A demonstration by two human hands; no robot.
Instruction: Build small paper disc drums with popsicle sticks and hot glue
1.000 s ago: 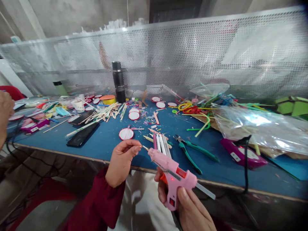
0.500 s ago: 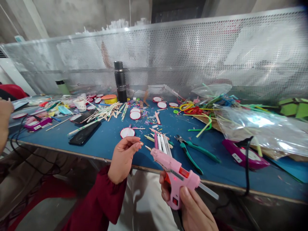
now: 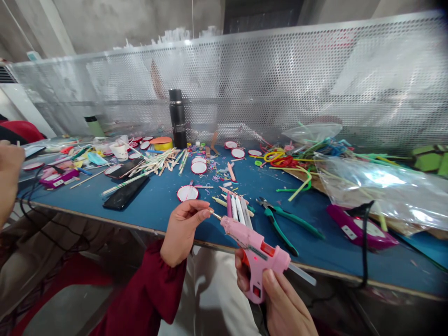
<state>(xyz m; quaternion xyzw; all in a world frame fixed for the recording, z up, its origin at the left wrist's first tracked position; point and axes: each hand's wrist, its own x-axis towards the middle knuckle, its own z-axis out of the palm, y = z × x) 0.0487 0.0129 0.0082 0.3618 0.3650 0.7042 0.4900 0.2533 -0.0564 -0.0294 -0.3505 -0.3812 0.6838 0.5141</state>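
My right hand (image 3: 276,298) grips a pink hot glue gun (image 3: 257,254) by its handle, a clear glue stick poking out of its back. Its metal tip points left, right at the fingertips of my left hand (image 3: 184,228). That hand is pinched shut on something tiny that I cannot make out. Both hands hover over the near edge of the blue table (image 3: 157,205). Just beyond the gun lie a few white and pink sticks (image 3: 238,207) and green-handled pliers (image 3: 280,221).
A black phone (image 3: 124,196), red-rimmed round discs (image 3: 187,192), loose wooden sticks (image 3: 154,165), a black flask (image 3: 178,119), coloured straws, a plastic bag (image 3: 378,186) and a purple glue gun (image 3: 360,226) with a black cord litter the table. Another person's hand (image 3: 9,172) is at far left. A perforated metal screen stands behind.
The glue gun's tip and my left fingertips have closed the small gap between them. The view has drifted slightly; the table's contents have not moved.
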